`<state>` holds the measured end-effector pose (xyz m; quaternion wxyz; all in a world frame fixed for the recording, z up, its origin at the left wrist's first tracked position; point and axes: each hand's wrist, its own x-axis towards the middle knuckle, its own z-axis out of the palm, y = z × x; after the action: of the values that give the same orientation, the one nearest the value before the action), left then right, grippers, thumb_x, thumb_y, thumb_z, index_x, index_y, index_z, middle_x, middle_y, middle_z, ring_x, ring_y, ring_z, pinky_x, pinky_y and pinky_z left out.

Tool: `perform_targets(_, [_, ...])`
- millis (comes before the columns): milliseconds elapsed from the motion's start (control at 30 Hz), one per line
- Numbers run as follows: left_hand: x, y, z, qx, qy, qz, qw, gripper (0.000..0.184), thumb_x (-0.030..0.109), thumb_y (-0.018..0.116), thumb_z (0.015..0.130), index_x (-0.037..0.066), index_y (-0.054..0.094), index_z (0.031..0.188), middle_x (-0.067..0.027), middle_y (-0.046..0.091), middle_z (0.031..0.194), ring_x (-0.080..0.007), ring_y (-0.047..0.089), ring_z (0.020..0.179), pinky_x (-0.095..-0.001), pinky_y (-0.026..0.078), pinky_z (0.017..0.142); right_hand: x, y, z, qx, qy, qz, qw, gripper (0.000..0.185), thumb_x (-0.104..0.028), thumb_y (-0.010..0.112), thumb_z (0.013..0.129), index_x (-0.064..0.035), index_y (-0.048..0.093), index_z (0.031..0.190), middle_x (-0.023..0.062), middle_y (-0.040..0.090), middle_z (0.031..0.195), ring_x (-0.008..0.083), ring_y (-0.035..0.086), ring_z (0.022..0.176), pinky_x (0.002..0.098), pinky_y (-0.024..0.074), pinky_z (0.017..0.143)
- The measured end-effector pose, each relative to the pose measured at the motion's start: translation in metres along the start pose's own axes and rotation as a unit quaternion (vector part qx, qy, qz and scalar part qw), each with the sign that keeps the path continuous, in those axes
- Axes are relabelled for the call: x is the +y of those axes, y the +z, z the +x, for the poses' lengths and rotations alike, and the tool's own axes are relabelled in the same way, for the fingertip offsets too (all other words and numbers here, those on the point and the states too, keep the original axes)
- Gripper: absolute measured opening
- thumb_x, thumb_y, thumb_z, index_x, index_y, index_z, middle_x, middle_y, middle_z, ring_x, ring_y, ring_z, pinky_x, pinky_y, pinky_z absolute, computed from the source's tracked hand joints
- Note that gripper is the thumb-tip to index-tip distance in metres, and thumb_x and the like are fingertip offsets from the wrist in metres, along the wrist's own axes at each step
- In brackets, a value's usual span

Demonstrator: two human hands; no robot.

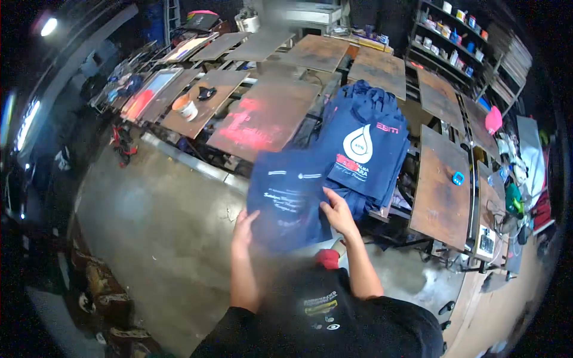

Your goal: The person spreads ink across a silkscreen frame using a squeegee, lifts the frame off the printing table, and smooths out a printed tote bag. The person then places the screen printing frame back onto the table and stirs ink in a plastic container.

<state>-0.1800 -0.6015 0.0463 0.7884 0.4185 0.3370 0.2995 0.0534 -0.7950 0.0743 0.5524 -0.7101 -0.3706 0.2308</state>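
You have a dark blue cloth (283, 206) up in front of you, just about the middle of the frame. It is broad and roughly four-sided, spread fairly flat, with white print on the side facing you: two small marks along the upper part, several lines of writing across the middle, and a fainter mark lower down. The print is too blurred to read with certainty.

Your hands are apart, each gripping the cloth. Your left hand (243, 230) has its lower left edge, and your right hand (339, 213) pinches its right edge, thumb on the near side.

Just beyond, right of centre, lies a pile of dark blue cloths (391, 164). The top one shows a large white drop, pink lettering to its right, and pink and white lettering below.

Left of that pile, a brown board (289, 98) carries bright pink smears. Farther left, a bucket (187, 108) stands on another board near a small black item (206, 93). At the right of the frame, a small blue device (458, 178) rests on a board. Shelves (443, 58) of bottles and tubs fill the upper right.
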Motion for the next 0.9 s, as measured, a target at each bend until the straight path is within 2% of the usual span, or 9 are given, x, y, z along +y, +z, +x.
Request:
perform_targets(167, [0.038,-0.053,-0.059,0.017,0.058,-0.117,0.991,0.035,-0.001,0.062,0.087,0.004,0.060,0.122,-0.0047,0.066,0.114,-0.0149,0.061,0.104,-0.0309,0.046,0.095,-0.045,0.056,-0.026,-0.061,0.020,0.029,0.998,0.034,0.001,0.058,0.089,0.0058,0.056,0.123,0.0055,0.068,0.102,0.0114,0.062,0.092,0.0257,0.0485,0.082])
perform_targets(400, [0.083,-0.123,-0.148,0.026,0.178,-0.025,0.983,0.035,0.002,0.061,0.088,0.001,0.058,0.123,-0.0082,0.065,0.119,-0.0177,0.059,0.111,-0.0332,0.042,0.100,-0.031,0.180,-0.054,-0.194,0.022,0.079,0.978,0.034,-0.004,0.062,0.087,0.0018,0.058,0.120,0.0058,0.068,0.096,0.0116,0.063,0.086,0.0274,0.0505,0.077])
perform_targets(433, [0.087,-0.136,-0.159,0.053,0.197,-0.040,0.978,0.034,0.003,0.061,0.089,0.001,0.058,0.122,-0.0074,0.065,0.118,-0.0173,0.059,0.110,-0.0331,0.042,0.100,-0.041,0.195,-0.056,-0.222,0.067,0.091,0.968,0.035,-0.005,0.064,0.087,0.0010,0.059,0.121,0.0041,0.068,0.093,0.0091,0.061,0.076,0.0257,0.0501,0.067])
perform_targets(533, [0.104,-0.159,-0.194,0.171,0.220,-0.090,0.956,0.031,0.006,0.062,0.091,0.002,0.060,0.122,-0.0056,0.066,0.116,-0.0169,0.059,0.109,-0.0330,0.043,0.099,-0.098,0.214,-0.061,-0.246,0.046,0.064,0.966,0.038,0.002,0.065,0.086,0.0030,0.056,0.124,0.0021,0.067,0.094,0.0072,0.061,0.082,0.0238,0.0502,0.074])
perform_targets(667, [0.102,-0.201,-0.231,0.342,0.243,-0.064,0.906,0.022,0.011,0.067,0.091,0.003,0.067,0.112,-0.0021,0.067,0.112,-0.0131,0.061,0.096,-0.0294,0.047,0.090,-0.107,0.240,-0.052,-0.229,0.042,0.178,0.956,0.043,0.004,0.065,0.086,-0.0012,0.055,0.128,-0.0072,0.054,0.079,0.0034,0.048,0.067,0.0187,0.0424,0.063])
perform_targets(733, [0.083,-0.229,-0.242,0.374,0.231,-0.021,0.898,0.018,0.014,0.068,0.091,0.006,0.071,0.107,-0.0081,0.065,0.122,-0.0184,0.057,0.115,-0.0332,0.042,0.100,-0.110,0.244,-0.045,-0.273,0.054,0.188,0.942,0.021,0.000,0.062,0.089,-0.0028,0.066,0.110,-0.0066,0.056,0.076,0.0024,0.049,0.066,0.0169,0.0401,0.061])
perform_targets(800, [0.076,-0.232,-0.252,0.453,0.371,0.231,0.777,0.018,0.014,0.068,0.091,0.007,0.072,0.107,-0.0151,0.057,0.137,-0.0222,0.040,0.138,-0.0365,0.033,0.110,-0.118,0.250,-0.042,-0.277,0.094,0.241,0.925,0.017,-0.009,0.061,0.092,-0.0031,0.068,0.106,-0.0043,0.061,0.077,0.0039,0.055,0.067,0.0167,0.0422,0.061])
perform_targets(833, [0.083,-0.230,-0.264,0.409,0.349,0.202,0.819,0.017,0.017,0.062,0.095,0.008,0.073,0.103,-0.0190,0.047,0.147,-0.0229,0.021,0.148,-0.0384,0.024,0.116,-0.142,0.244,-0.048,-0.304,0.129,0.298,0.896,0.025,-0.017,0.059,0.091,-0.0012,0.067,0.108,0.0018,0.066,0.085,0.0101,0.061,0.075,0.0215,0.0479,0.067])
perform_targets(900, [0.093,-0.231,-0.272,0.381,0.361,0.216,0.823,0.022,0.020,0.057,0.098,0.006,0.072,0.104,-0.0187,0.047,0.146,-0.0230,0.027,0.145,-0.0387,0.025,0.115,-0.143,0.245,-0.044,-0.339,0.169,0.415,0.827,0.034,-0.019,0.055,0.089,0.0022,0.064,0.114,0.0087,0.067,0.100,0.0186,0.064,0.090,0.0299,0.0508,0.081])
